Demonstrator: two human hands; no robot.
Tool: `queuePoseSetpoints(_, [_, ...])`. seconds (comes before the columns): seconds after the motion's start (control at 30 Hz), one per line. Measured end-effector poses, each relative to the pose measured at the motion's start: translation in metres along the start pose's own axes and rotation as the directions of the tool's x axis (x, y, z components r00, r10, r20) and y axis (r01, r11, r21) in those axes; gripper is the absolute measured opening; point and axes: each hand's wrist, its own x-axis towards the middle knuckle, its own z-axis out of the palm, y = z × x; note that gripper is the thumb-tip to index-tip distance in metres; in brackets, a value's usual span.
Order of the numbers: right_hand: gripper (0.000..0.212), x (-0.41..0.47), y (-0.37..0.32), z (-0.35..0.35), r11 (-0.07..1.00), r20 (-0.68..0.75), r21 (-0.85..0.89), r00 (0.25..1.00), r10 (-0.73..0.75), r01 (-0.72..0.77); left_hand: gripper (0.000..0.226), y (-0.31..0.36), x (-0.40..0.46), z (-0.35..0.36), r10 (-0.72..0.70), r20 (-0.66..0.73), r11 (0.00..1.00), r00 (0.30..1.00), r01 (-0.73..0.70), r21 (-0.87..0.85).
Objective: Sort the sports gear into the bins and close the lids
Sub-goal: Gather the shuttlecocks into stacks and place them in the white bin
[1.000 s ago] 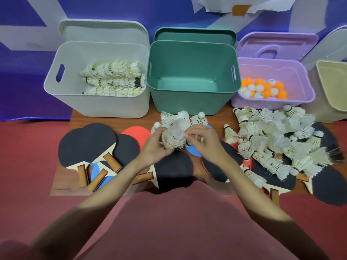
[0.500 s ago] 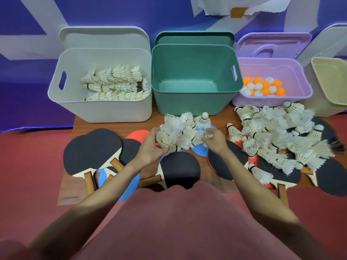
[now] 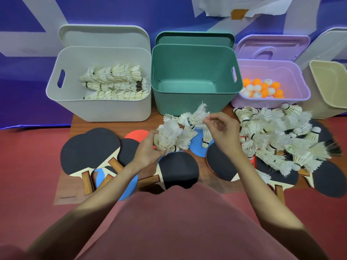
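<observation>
Lifted since a moment ago, the right hand (image 3: 221, 131) pinches a shuttlecock (image 3: 195, 117); the left hand (image 3: 150, 151) grips a shuttlecock bunch (image 3: 169, 136). White bin (image 3: 97, 109) holds stacked shuttlecocks, purple bin (image 3: 270, 99) balls, green bin (image 3: 193, 102) nothing; the beige bin (image 3: 326, 94) is cut off.

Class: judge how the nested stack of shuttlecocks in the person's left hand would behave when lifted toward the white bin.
The shuttlecock stack is probably very light: the left hand holds it alone. The frayed feathers look fragile, so a hard grip may crush them. The stack bends, so it may slip apart.
</observation>
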Motion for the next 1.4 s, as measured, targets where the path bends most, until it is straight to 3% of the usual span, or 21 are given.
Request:
queuePoseSetpoints(0.13, [0.004, -0.004, -0.007, 0.008, 0.989, 0.142, -0.044, 0.981, -0.130, 0.138, 0.059, 0.005, 0.001, 0.006, 0.033, 0.018, 0.999, 0.999, -0.033, 0.007])
queuePoseSetpoints(0.3, [0.004, -0.008, -0.001, 0.023, 0.998, 0.397, -0.048, 0.918, -0.021, 0.044, 0.061, 0.014, 0.003, 0.009, 0.126, 0.100, 0.992, 0.987, -0.126, -0.009])
queuePoseSetpoints(0.37, [0.005, -0.006, -0.004, 0.020, 1.000, 0.383, 0.016, 0.924, -0.005, -0.001, 0.065, 0.015, 0.004, 0.011, 0.128, 0.105, 0.991, 0.986, -0.123, -0.051])
queuePoseSetpoints(0.47, [0.013, 0.008, 0.008, 0.009, 0.995, 0.224, 0.079, 0.974, 0.046, -0.065, 0.066, 0.017, 0.004, 0.011, 0.070, 0.044, 0.992, 0.997, -0.065, -0.110])
queuePoseSetpoints(0.57, [0.017, 0.024, 0.048, -0.001, 0.986, 0.099, -0.029, 0.981, 0.168, -0.166, 0.064, 0.017, 0.002, 0.009, 0.040, -0.003, 0.992, 0.999, -0.040, -0.119])
queuePoseSetpoints(0.7, [0.026, 0.027, 0.091, -0.003, 0.898, 0.155, -0.326, 0.920, 0.359, -0.296, 0.064, 0.015, -0.002, 0.007, 0.029, -0.006, 0.990, 1.000, -0.029, -0.134])
queuePoseSetpoints(0.9, [0.007, 0.027, 0.132, 0.015, 0.858, 0.302, -0.432, 0.852, 0.428, -0.278, 0.064, 0.011, -0.003, 0.004, -0.026, -0.006, 0.992, 1.000, 0.025, -0.125])
queuePoseSetpoints(0.97, [0.015, 0.026, 0.125, 0.013, 0.823, 0.302, -0.496, 0.834, 0.462, -0.276, 0.065, 0.013, -0.004, 0.004, -0.035, -0.017, 0.992, 0.999, 0.033, -0.126])
queuePoseSetpoints(1.1, [0.013, 0.029, 0.088, 0.004, 0.852, 0.297, -0.503, 0.897, 0.328, -0.145, 0.061, 0.011, -0.004, 0.006, -0.059, -0.042, 0.992, 0.997, 0.054, -0.112])
queuePoseSetpoints(1.2, [0.011, 0.028, 0.043, -0.008, 0.967, 0.196, -0.253, 0.980, 0.042, 0.009, 0.059, 0.011, -0.004, 0.010, -0.053, -0.038, 0.996, 0.998, 0.050, -0.071])
queuePoseSetpoints(1.27, [0.011, 0.026, 0.019, -0.012, 0.991, 0.091, -0.081, 0.991, -0.099, 0.106, 0.059, 0.012, -0.002, 0.013, -0.049, -0.019, 0.997, 0.999, 0.048, -0.055])
queuePoseSetpoints(1.4, [0.010, 0.024, 0.002, -0.003, 0.988, 0.104, -0.005, 0.982, -0.155, 0.156, 0.060, 0.017, 0.003, 0.016, -0.014, 0.019, 0.999, 1.000, 0.014, -0.042])
